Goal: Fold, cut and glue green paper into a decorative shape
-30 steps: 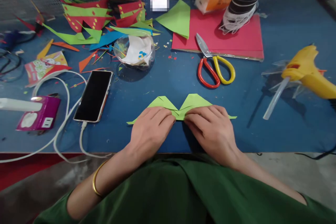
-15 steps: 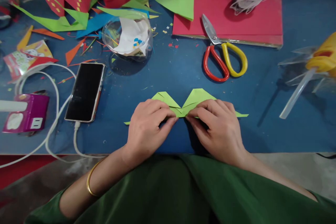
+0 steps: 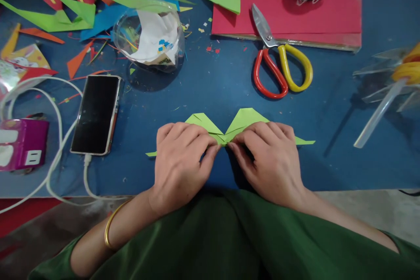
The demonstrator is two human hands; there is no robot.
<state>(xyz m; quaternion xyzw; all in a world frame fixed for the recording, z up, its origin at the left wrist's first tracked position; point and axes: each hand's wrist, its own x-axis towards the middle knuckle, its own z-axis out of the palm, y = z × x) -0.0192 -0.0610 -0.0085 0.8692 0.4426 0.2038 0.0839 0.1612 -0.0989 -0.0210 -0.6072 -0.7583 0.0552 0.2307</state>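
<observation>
A folded piece of light green paper (image 3: 247,118) lies near the table's front edge, with two raised flaps meeting in a V at the middle and thin tips poking out at both sides. My left hand (image 3: 183,162) pinches its lower edge just left of the V. Close beside it, my right hand (image 3: 269,162) pinches the same edge just right of the V. Both hands cover much of the paper's lower part. Beyond the right hand rest scissors (image 3: 269,41) with one red and one yellow handle, their blades pointing away.
Left of my hands lies a phone (image 3: 96,115) on a white cable, near a purple box (image 3: 33,144). Behind stand a clear bowl (image 3: 179,48) of scraps, cut paper pieces (image 3: 77,59) and red sheets (image 3: 295,22). A glue gun (image 3: 405,72) is at the right.
My hands keep their pinch on the green paper, nearly in place. The view has shifted slightly, so the things at the back sit higher and those at the left lie further left.
</observation>
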